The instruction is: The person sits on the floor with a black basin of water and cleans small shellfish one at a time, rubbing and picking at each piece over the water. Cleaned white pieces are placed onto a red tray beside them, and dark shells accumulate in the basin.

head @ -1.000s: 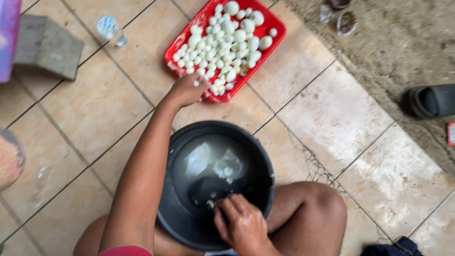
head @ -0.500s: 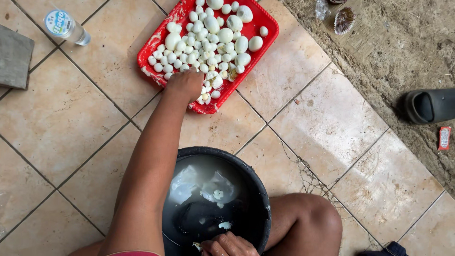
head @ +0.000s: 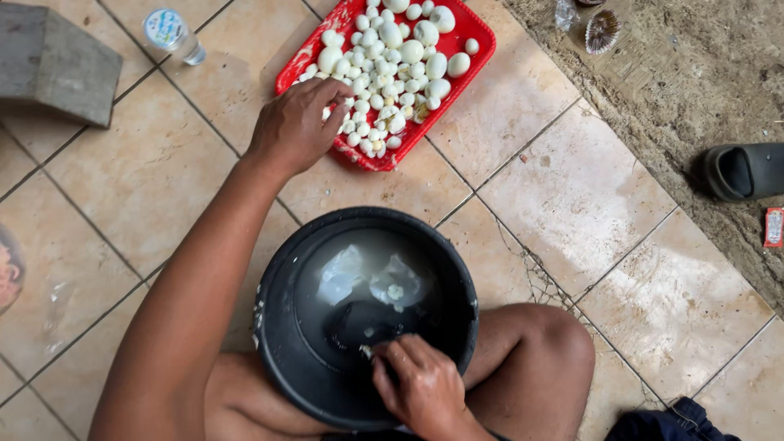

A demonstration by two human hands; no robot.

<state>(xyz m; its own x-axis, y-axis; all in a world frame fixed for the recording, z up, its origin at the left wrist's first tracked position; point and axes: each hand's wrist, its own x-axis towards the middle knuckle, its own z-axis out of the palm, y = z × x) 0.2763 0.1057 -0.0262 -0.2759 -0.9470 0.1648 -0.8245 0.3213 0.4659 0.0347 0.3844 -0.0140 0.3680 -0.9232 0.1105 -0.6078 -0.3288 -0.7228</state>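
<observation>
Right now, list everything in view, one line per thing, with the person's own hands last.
Tray: one, red, on the floor tiles at top centre.
Peeled eggs: many, white, large and small, heaped in the tray.
Bucket: one, black, holding water, between the person's legs.
Bottle: one, clear plastic, top left on the tiles.
Block: one, grey, top left corner.
Sandal: one, dark, on the bare ground at right.
Wrapper: one, red, right edge.
Cloth: one, dark blue, bottom right.
Left hand: on the tray's near edge, at the eggs.
Right hand: at the bucket's near rim, fingers down in it.
</observation>
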